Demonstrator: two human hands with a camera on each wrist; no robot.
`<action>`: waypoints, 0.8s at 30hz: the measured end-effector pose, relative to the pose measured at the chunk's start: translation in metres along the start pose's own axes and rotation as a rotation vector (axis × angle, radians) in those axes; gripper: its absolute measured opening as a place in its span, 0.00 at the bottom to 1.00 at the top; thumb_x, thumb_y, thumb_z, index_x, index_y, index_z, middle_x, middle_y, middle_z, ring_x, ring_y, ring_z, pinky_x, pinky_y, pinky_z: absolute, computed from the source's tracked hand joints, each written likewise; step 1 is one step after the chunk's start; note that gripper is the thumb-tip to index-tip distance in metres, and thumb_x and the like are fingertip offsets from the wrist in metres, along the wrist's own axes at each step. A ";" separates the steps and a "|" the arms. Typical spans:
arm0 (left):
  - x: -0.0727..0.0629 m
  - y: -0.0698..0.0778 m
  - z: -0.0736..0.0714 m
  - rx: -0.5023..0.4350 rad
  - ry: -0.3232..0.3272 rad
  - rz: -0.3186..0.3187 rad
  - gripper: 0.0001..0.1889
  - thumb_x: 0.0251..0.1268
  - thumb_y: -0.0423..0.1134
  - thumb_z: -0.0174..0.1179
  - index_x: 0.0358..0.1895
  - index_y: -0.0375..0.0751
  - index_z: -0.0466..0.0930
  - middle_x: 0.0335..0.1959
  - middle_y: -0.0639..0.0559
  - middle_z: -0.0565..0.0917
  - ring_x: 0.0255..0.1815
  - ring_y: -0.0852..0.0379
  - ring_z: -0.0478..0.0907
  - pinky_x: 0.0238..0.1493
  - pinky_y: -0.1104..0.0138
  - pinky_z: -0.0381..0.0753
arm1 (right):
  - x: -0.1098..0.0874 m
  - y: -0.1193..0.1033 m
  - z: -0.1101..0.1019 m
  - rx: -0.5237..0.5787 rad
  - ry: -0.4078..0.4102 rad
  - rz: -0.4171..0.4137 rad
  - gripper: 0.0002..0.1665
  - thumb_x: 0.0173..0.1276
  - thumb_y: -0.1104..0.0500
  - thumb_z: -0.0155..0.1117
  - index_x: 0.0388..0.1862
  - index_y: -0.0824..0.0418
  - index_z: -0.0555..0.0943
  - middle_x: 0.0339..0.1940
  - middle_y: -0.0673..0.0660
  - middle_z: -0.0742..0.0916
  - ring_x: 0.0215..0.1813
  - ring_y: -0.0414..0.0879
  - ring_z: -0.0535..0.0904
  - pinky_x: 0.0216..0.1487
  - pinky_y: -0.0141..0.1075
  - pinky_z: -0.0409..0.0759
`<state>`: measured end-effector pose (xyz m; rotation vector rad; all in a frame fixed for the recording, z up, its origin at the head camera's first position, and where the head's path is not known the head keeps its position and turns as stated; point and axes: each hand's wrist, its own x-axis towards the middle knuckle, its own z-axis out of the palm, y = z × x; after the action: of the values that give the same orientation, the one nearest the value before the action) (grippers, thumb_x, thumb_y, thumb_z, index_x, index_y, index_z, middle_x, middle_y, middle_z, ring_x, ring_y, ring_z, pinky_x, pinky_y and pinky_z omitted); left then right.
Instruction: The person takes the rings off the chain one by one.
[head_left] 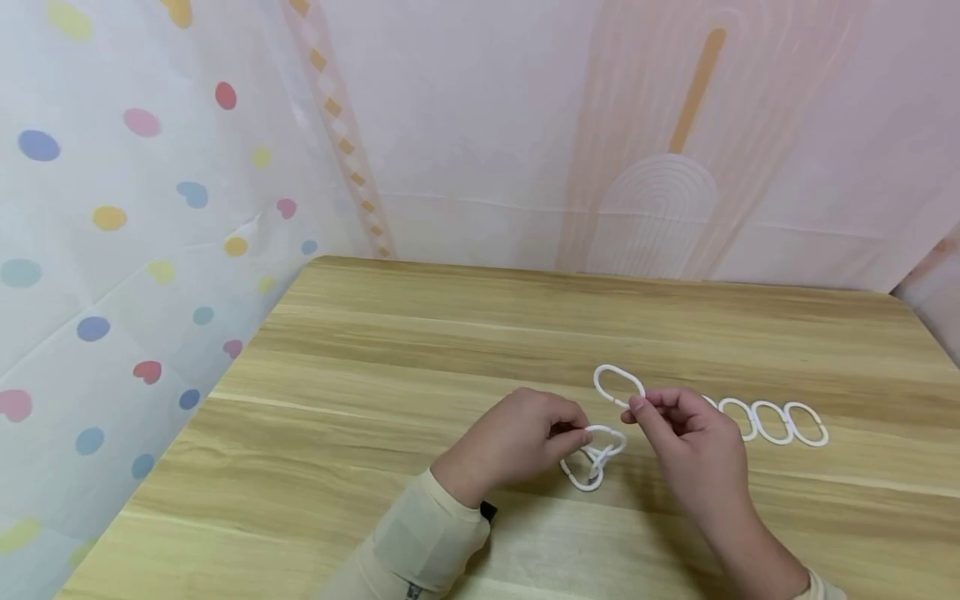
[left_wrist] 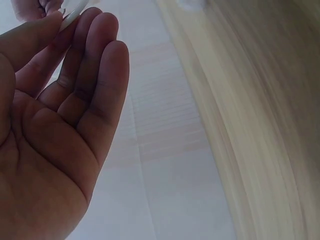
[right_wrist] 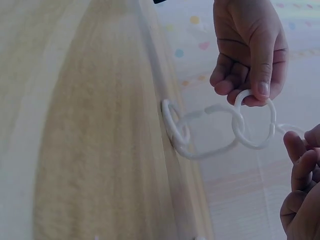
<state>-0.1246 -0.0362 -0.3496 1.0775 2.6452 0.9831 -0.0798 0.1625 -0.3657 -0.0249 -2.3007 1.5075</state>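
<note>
Thumb and forefinger of my left hand [head_left: 517, 433] pinch a white plastic chain link [head_left: 611, 430]. From that link [right_wrist: 255, 146] hang further white links [right_wrist: 200, 156], joined in a short chain; the lowest is down at the wooden table in the right wrist view. To its right, my right hand [head_left: 697, 446] pinches one loose white oval link [head_left: 597, 380] between thumb and fingers, held up and tilted. In the left wrist view only a bit of white link [left_wrist: 75, 14] shows at the fingertips of the left hand [left_wrist: 65, 115].
On the table [head_left: 375, 358], right of and partly behind the right hand, several white oval links [head_left: 825, 433] lie in a row. A patterned cloth backdrop [head_left: 480, 125] rises behind the table's back edge, and a dotted one [head_left: 150, 267] stands along the left.
</note>
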 end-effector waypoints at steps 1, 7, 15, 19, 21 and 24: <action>0.000 0.000 0.000 -0.002 0.005 -0.006 0.06 0.70 0.38 0.64 0.34 0.46 0.87 0.24 0.65 0.79 0.23 0.70 0.69 0.29 0.77 0.71 | 0.000 0.000 0.000 0.003 -0.001 -0.002 0.04 0.68 0.62 0.70 0.33 0.60 0.85 0.27 0.50 0.89 0.27 0.39 0.81 0.26 0.25 0.73; -0.001 0.000 -0.001 -0.002 0.017 -0.011 0.05 0.69 0.38 0.64 0.33 0.46 0.86 0.25 0.64 0.80 0.25 0.70 0.71 0.32 0.76 0.72 | 0.003 0.001 -0.002 -0.003 0.032 0.001 0.03 0.66 0.62 0.72 0.32 0.60 0.86 0.20 0.47 0.84 0.20 0.37 0.72 0.19 0.27 0.68; 0.000 -0.001 0.000 0.009 0.010 -0.011 0.05 0.69 0.37 0.65 0.33 0.46 0.86 0.25 0.63 0.80 0.25 0.69 0.71 0.32 0.75 0.73 | 0.007 0.003 -0.008 -0.034 0.024 0.065 0.04 0.65 0.59 0.73 0.37 0.58 0.87 0.11 0.49 0.75 0.14 0.38 0.68 0.13 0.29 0.65; 0.000 -0.001 0.000 0.011 0.005 -0.025 0.05 0.69 0.38 0.64 0.33 0.47 0.86 0.24 0.65 0.79 0.25 0.70 0.71 0.32 0.76 0.72 | 0.008 0.004 -0.008 -0.057 0.029 0.039 0.03 0.65 0.62 0.72 0.37 0.58 0.88 0.13 0.49 0.75 0.16 0.38 0.67 0.15 0.29 0.65; 0.000 -0.001 0.000 0.007 0.007 -0.029 0.05 0.70 0.39 0.64 0.33 0.48 0.86 0.24 0.65 0.79 0.25 0.70 0.71 0.32 0.76 0.72 | 0.008 0.006 -0.008 -0.060 0.028 0.013 0.03 0.65 0.63 0.72 0.38 0.59 0.88 0.16 0.48 0.77 0.17 0.37 0.67 0.15 0.29 0.65; 0.000 -0.001 0.000 0.000 0.011 -0.031 0.05 0.70 0.39 0.64 0.33 0.48 0.86 0.24 0.66 0.79 0.25 0.69 0.71 0.32 0.76 0.72 | 0.009 0.008 -0.007 -0.064 0.024 -0.018 0.04 0.64 0.65 0.72 0.37 0.58 0.89 0.23 0.45 0.81 0.19 0.37 0.68 0.16 0.28 0.65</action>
<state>-0.1255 -0.0369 -0.3502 1.0302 2.6622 0.9856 -0.0873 0.1744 -0.3677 -0.0398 -2.3237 1.4165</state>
